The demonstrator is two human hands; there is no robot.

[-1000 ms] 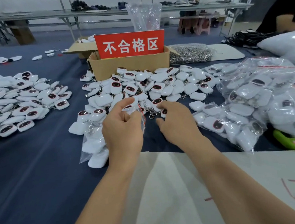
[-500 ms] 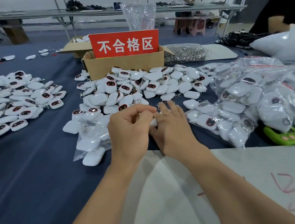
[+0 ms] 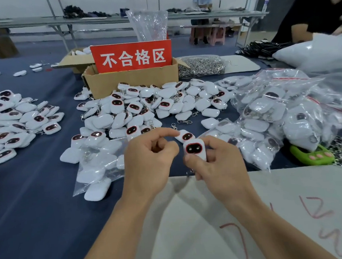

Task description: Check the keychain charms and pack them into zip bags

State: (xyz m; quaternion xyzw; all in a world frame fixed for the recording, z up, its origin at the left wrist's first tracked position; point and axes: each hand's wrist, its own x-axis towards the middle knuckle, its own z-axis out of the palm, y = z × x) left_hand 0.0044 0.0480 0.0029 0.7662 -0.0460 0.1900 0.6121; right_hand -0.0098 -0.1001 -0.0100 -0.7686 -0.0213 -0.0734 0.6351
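My right hand [image 3: 216,166] pinches a white keychain charm [image 3: 194,149] between thumb and fingers, its dark red-rimmed face turned up to me. My left hand [image 3: 148,163] is just left of it with its fingers curled and nothing visible in them. Its index fingertip reaches toward a second charm [image 3: 185,136] right behind the held one. A clear zip bag [image 3: 99,165] with several white charms lies on the blue cloth left of my left hand. A heap of loose charms [image 3: 143,107] lies beyond both hands.
Another charm pile [image 3: 12,121] lies at the left and filled bags [image 3: 277,117] at the right. Behind the heap stands a cardboard box [image 3: 131,81] with a red sign [image 3: 131,56], beside metal rings [image 3: 200,65]. Green item [image 3: 311,155] at right; white sheet [image 3: 254,214] near me.
Both hands came back from the heap toward me and rose off the table. My right hand now holds a charm face up. My left hand no longer holds the zip bag.
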